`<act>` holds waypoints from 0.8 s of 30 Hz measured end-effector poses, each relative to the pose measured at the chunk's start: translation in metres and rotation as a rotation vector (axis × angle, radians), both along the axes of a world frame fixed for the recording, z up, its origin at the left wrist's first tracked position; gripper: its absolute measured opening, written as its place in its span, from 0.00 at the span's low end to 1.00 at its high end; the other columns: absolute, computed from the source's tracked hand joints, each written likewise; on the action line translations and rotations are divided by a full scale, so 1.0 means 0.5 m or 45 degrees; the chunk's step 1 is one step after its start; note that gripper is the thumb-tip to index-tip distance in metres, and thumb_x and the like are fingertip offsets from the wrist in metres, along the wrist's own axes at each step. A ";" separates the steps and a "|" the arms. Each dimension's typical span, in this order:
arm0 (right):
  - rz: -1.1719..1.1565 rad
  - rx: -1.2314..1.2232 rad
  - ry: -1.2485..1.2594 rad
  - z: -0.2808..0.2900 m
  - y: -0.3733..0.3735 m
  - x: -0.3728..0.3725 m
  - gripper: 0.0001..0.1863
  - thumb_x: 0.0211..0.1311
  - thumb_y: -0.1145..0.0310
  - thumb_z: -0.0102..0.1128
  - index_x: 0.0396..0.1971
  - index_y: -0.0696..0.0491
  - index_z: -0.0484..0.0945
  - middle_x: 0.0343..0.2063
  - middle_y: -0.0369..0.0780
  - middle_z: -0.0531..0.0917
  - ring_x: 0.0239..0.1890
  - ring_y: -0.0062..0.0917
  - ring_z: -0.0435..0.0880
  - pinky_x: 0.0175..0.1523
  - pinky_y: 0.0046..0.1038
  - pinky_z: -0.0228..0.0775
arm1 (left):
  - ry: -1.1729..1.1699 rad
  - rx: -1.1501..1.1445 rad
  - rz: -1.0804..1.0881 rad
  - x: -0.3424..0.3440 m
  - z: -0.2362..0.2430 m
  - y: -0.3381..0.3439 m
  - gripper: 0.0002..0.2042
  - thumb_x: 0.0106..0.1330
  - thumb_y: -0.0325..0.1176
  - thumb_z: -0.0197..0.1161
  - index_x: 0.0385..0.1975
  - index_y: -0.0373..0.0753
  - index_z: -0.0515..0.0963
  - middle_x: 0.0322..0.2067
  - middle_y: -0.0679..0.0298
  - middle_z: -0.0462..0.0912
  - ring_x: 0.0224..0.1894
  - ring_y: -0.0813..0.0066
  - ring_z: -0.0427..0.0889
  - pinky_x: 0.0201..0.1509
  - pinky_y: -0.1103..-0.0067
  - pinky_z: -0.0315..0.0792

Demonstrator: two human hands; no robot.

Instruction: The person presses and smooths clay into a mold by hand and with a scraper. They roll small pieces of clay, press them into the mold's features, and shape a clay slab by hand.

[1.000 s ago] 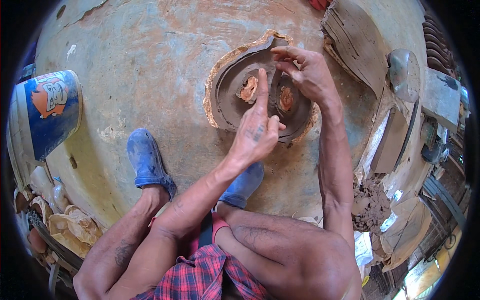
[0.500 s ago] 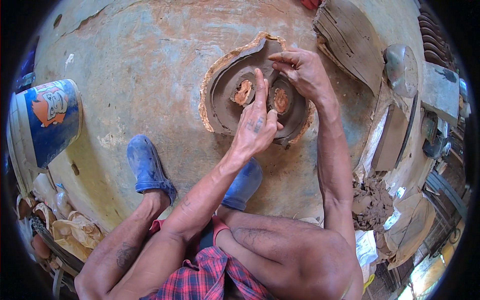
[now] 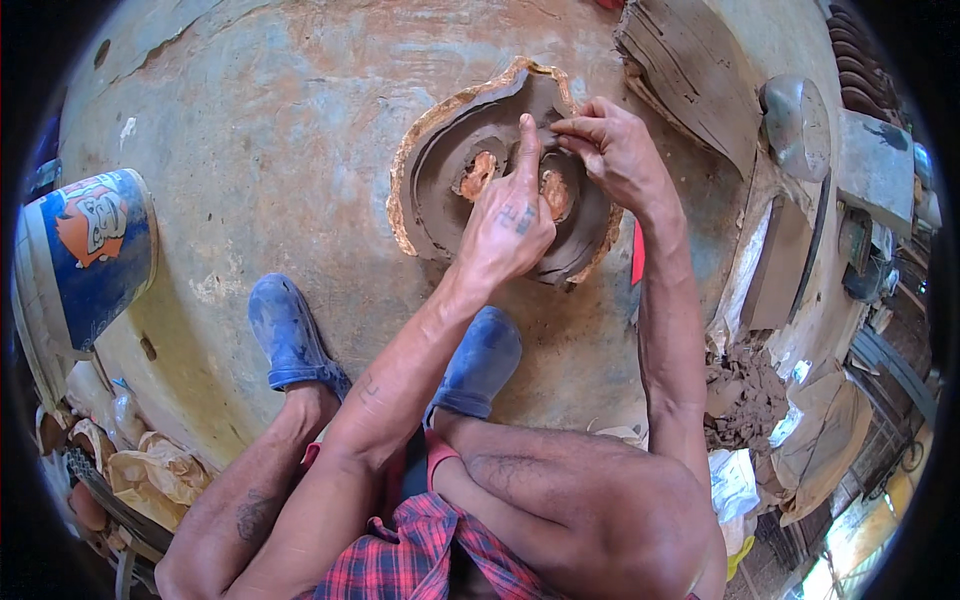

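I see my left hand (image 3: 505,225) lying over the grey clay mould (image 3: 440,180), which sits on the concrete floor (image 3: 280,120) at about twelve o'clock from my feet. The index finger is stretched out toward twelve, its tip pressing the clay ridge between two orange patches (image 3: 478,172) — the other fingers are curled in. My right hand (image 3: 615,150) comes in from three o'clock, fingertips pressed together, pinching the clay at the mould's upper rim, just beside that index tip. Blue shoes (image 3: 290,335) stand at six o'clock of the mould; a blue bucket (image 3: 85,250) lies well apart at nine.
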State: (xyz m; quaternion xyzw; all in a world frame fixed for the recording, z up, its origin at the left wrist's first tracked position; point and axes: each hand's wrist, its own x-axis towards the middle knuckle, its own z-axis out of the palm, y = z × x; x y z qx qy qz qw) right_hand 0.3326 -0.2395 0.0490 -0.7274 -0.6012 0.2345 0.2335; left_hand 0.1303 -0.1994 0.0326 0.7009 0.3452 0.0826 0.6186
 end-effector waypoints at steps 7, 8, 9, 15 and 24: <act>0.010 -0.108 -0.080 0.019 -0.008 -0.015 0.15 0.63 0.74 0.70 0.49 0.49 0.91 0.38 0.46 0.84 0.42 0.42 0.86 0.50 0.38 0.78 | -0.087 0.165 -0.033 -0.002 -0.011 0.026 0.45 0.65 0.21 0.52 0.81 0.31 0.37 0.64 0.37 0.77 0.53 0.34 0.84 0.64 0.56 0.76; 0.050 -0.117 -0.138 0.026 -0.014 -0.017 0.16 0.63 0.75 0.70 0.50 0.48 0.91 0.39 0.46 0.84 0.43 0.42 0.86 0.51 0.39 0.78 | 0.055 0.233 -0.132 0.006 0.007 0.035 0.44 0.64 0.21 0.52 0.81 0.31 0.40 0.63 0.38 0.79 0.52 0.35 0.85 0.64 0.56 0.76; 0.046 -0.136 -0.135 0.024 -0.026 -0.020 0.16 0.63 0.75 0.70 0.50 0.48 0.91 0.39 0.46 0.84 0.43 0.42 0.86 0.51 0.39 0.78 | 0.195 0.302 -0.232 0.010 0.013 0.040 0.43 0.64 0.21 0.52 0.81 0.31 0.42 0.62 0.38 0.80 0.52 0.36 0.85 0.63 0.57 0.77; 0.083 -0.178 -0.190 0.022 -0.039 -0.018 0.23 0.61 0.80 0.66 0.57 0.49 0.87 0.42 0.44 0.82 0.44 0.40 0.82 0.54 0.38 0.78 | 0.030 0.443 -0.184 0.016 -0.006 0.088 0.36 0.72 0.22 0.51 0.81 0.38 0.52 0.60 0.47 0.84 0.43 0.49 0.91 0.55 0.60 0.83; 0.153 -0.219 -0.447 0.030 -0.044 -0.047 0.24 0.64 0.79 0.60 0.59 0.47 0.87 0.44 0.42 0.81 0.50 0.37 0.80 0.58 0.37 0.75 | -0.269 0.354 0.462 -0.114 -0.132 0.272 0.18 0.81 0.33 0.55 0.67 0.40 0.78 0.56 0.56 0.88 0.56 0.67 0.88 0.58 0.74 0.83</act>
